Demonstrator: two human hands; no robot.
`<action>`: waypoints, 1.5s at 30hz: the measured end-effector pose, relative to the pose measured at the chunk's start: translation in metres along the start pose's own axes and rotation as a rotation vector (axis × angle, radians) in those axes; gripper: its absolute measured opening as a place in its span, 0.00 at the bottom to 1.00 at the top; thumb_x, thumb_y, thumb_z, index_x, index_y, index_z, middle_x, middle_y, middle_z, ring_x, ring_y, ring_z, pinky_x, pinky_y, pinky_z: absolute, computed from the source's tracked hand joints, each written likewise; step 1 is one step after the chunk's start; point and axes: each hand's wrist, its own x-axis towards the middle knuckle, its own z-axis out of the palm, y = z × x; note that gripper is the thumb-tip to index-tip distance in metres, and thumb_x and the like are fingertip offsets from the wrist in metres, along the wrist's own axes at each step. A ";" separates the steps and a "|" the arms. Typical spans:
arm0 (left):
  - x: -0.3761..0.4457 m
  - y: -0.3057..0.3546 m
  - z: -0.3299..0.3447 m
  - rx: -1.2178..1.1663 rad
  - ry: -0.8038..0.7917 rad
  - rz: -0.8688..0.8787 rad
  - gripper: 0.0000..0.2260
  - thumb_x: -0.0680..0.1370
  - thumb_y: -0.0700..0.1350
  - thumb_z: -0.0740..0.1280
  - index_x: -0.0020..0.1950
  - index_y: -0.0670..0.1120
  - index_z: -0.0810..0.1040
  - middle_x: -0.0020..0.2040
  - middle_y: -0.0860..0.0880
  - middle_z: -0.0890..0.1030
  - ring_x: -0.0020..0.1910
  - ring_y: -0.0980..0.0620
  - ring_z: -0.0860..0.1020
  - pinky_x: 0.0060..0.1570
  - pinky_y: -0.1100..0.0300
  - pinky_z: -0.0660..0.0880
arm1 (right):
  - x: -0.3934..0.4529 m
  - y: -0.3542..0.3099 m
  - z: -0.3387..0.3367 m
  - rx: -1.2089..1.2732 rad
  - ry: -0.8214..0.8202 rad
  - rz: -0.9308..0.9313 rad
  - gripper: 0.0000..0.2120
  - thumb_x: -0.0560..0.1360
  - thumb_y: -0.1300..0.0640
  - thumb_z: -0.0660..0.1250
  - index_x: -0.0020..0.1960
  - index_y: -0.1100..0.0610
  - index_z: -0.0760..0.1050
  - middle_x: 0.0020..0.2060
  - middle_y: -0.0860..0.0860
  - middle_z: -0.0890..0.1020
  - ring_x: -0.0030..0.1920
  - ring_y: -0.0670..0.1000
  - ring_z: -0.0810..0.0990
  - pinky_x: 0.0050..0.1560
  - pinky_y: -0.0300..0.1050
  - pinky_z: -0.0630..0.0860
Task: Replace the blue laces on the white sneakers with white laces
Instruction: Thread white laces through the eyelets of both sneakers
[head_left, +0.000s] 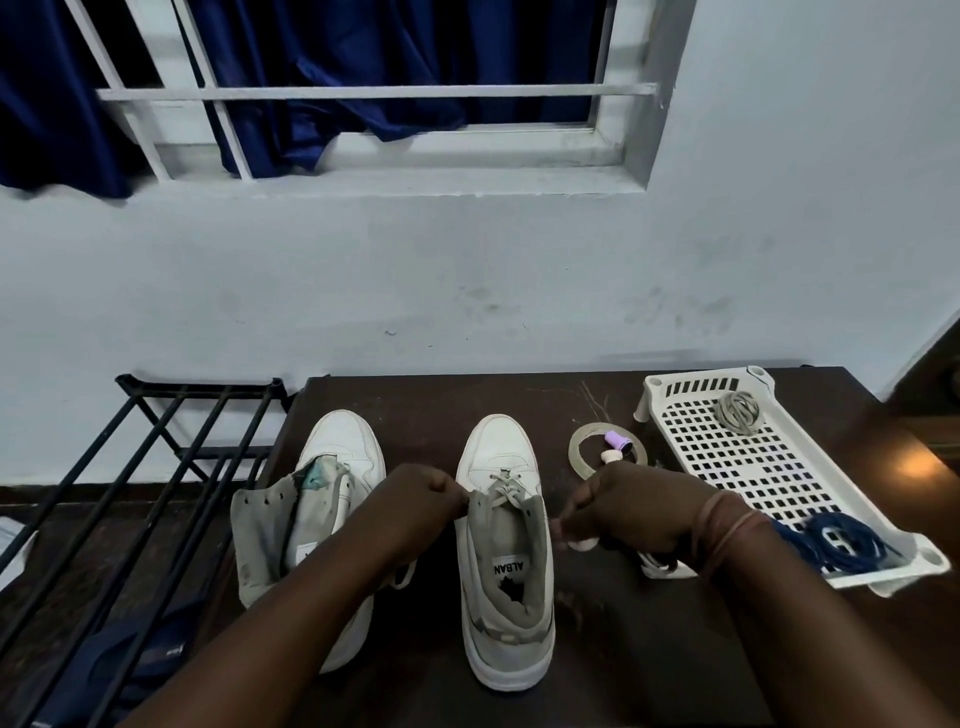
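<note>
Meanwhile, the left hand (426, 493) and right hand (618, 512) each pinch a white lace (501, 491) end beside the right sneaker (506, 561), tensioning crossings; discarded blue laces (841, 543) sit binned in the basket (779, 467).

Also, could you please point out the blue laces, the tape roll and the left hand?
blue laces (840, 540), head view, middle of the coil.
tape roll (578, 445), head view, left rim.
left hand (423, 492), head view, knuckles.

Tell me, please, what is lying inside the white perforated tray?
The white perforated tray holds a coiled pale lace at its far end and bundled blue laces at its near end; the right forearm covers part of it.
</note>
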 end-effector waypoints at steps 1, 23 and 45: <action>-0.001 0.000 0.000 0.011 0.009 0.004 0.09 0.76 0.48 0.72 0.41 0.44 0.85 0.26 0.48 0.78 0.23 0.55 0.70 0.28 0.65 0.65 | -0.002 -0.001 0.000 -0.059 0.013 -0.004 0.08 0.77 0.54 0.67 0.46 0.53 0.85 0.40 0.46 0.84 0.40 0.45 0.77 0.50 0.41 0.74; -0.005 0.002 0.004 0.376 0.229 0.085 0.07 0.76 0.51 0.71 0.40 0.51 0.85 0.41 0.58 0.84 0.41 0.61 0.79 0.41 0.62 0.73 | 0.021 0.016 0.008 -0.155 0.252 0.127 0.11 0.77 0.52 0.64 0.40 0.58 0.76 0.45 0.54 0.83 0.55 0.58 0.79 0.52 0.45 0.74; -0.027 0.031 0.023 -0.133 0.140 0.415 0.10 0.72 0.50 0.79 0.51 0.54 0.83 0.41 0.58 0.86 0.41 0.60 0.83 0.43 0.64 0.76 | 0.000 -0.030 0.018 0.953 0.084 -0.278 0.12 0.81 0.69 0.58 0.60 0.70 0.76 0.37 0.61 0.78 0.25 0.47 0.77 0.20 0.32 0.69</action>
